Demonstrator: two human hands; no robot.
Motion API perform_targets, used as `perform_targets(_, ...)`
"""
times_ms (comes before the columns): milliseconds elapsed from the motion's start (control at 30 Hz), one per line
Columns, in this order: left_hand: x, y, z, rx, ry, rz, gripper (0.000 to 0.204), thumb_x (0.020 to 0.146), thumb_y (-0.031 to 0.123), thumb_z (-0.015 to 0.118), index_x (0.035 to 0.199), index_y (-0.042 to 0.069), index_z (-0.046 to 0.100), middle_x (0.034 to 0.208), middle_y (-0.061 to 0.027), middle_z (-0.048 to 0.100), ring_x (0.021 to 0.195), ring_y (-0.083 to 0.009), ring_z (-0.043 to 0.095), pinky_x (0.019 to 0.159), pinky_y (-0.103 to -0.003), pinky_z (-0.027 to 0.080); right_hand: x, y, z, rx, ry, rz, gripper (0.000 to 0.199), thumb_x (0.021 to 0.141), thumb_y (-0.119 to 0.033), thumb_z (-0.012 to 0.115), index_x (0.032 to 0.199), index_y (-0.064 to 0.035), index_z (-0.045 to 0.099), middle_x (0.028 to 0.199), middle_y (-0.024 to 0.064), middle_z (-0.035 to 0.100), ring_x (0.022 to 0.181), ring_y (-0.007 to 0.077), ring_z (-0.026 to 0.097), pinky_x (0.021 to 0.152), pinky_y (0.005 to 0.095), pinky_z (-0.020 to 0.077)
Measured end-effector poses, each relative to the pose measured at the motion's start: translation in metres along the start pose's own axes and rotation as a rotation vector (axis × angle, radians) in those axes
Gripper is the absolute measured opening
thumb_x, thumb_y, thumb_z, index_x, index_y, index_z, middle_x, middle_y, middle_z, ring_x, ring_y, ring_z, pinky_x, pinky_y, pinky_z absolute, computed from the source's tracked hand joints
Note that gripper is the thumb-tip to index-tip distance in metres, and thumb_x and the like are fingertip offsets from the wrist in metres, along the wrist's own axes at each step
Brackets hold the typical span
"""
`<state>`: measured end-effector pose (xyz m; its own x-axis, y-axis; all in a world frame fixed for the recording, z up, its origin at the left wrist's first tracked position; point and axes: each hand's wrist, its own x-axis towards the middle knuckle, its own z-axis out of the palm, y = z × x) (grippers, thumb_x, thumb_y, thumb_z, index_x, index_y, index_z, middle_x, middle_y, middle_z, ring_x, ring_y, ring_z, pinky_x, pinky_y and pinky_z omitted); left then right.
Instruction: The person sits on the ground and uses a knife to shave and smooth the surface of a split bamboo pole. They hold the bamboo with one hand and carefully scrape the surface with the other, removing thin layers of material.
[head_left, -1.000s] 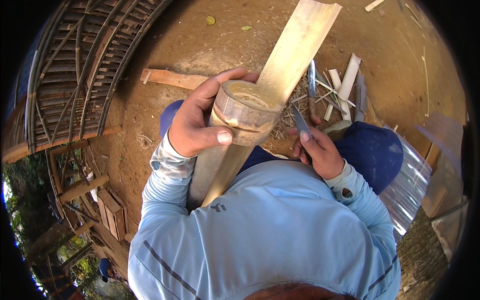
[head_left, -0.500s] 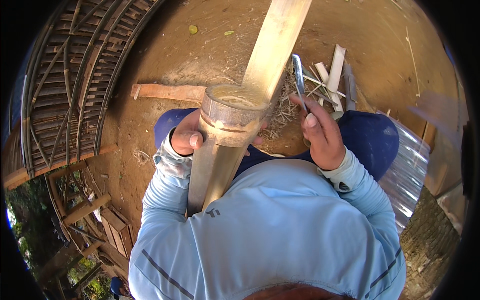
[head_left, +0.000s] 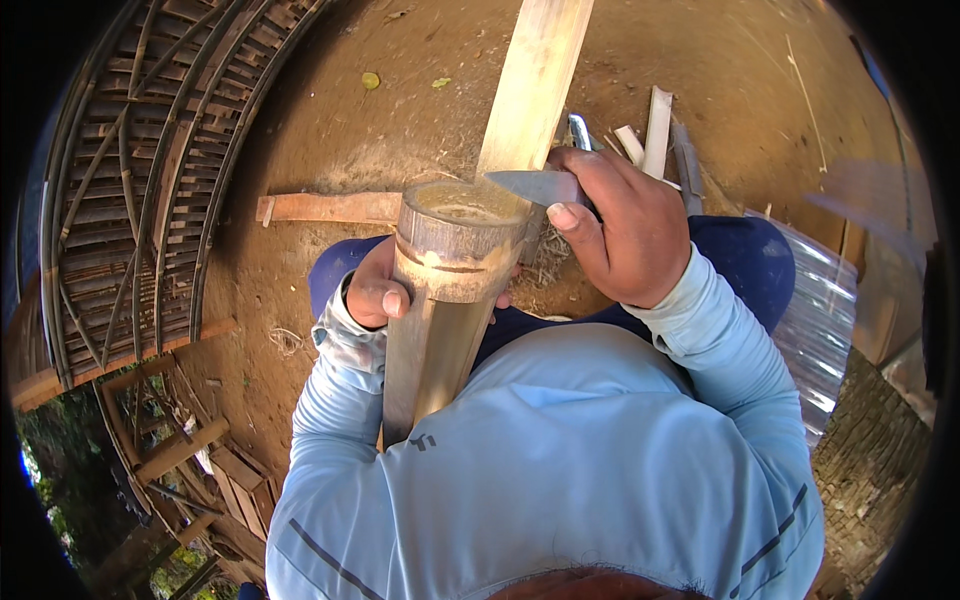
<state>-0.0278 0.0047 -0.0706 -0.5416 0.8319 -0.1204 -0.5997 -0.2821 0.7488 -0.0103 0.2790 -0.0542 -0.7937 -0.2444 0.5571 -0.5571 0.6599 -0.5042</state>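
My left hand (head_left: 376,290) is wrapped around a thick bamboo tube (head_left: 455,262), its thumb on the near left side and fingertips showing at the right. The tube is hollow at the top, and a long pale bamboo strip (head_left: 535,80) rises from its far rim. Below the ring the wall is partly cut away, and the lower end rests against my shirt. A knife (head_left: 530,186) is gripped in my right hand (head_left: 635,225), its blade pointing left across the rim beside the strip's base. Behind those fingers shows a shiny metal piece (head_left: 578,131); I cannot tell whether it belongs to the knife.
A flat bamboo piece (head_left: 330,208) lies on the dirt beyond my left knee. Several split offcuts (head_left: 657,132) and shavings (head_left: 548,258) lie on the right. Left stands a slatted bamboo structure (head_left: 150,180); a corrugated shiny sheet (head_left: 815,320) is by my right knee.
My right hand has moved left and turned, bringing the knife blade to the tube's rim by the strip. The tube has shifted slightly nearer, still in my left hand.
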Motion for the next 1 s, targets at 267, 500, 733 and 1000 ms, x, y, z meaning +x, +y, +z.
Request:
perform_targets(267,0.000,-0.002,-0.001,-0.018,0.078,-0.009,0.118,0.058,0.038,0.092,0.147,-0.011,0.032,0.125,-0.0350,0.055,0.105,-0.0415,0.067,0.086,-0.047,0.059,0.012,0.007,-0.006,-0.101,-0.029,0.000,0.035,0.094,-0.039,0.066,0.092,-0.0054,0.059,0.070,0.0119,0.059,0.059,0.0335,0.060,0.052,0.0437,0.0475)
perform_targets(500,0.000,0.000,0.004,-0.025,0.085,-0.011,0.116,0.057,0.037,0.092,0.146,-0.010,0.034,0.124,-0.0332,0.057,0.105,-0.0403,0.068,0.086,-0.046,0.059,0.021,0.007,-0.013,-0.146,-0.034,-0.042,0.035,0.092,-0.040,0.067,0.087,-0.0065,0.057,0.068,0.0117,0.058,0.059,0.0341,0.060,0.051,0.0438,0.0479)
perform_targets(733,-0.001,-0.001,-0.003,-0.022,0.045,-0.016,0.115,0.058,0.036,0.091,0.146,-0.010,0.034,0.124,-0.0321,0.058,0.106,-0.0398,0.068,0.087,-0.046,0.059,0.031,0.019,-0.020,-0.230,-0.048,-0.122,0.039,0.090,-0.044,0.068,0.084,-0.0074,0.056,0.070,0.0110,0.058,0.061,0.0319,0.062,0.051,0.0427,0.0481)
perform_targets(1000,-0.002,-0.005,-0.002,-0.003,0.029,-0.012,0.114,0.061,0.039,0.091,0.146,-0.010,0.034,0.125,-0.0329,0.056,0.107,-0.0407,0.067,0.086,-0.048,0.060,0.066,0.157,-0.082,-0.201,0.327,0.170,0.038,0.102,-0.042,0.053,0.101,-0.0050,0.064,0.072,0.0035,0.051,0.059,0.0172,0.051,0.052,0.0320,0.0402)
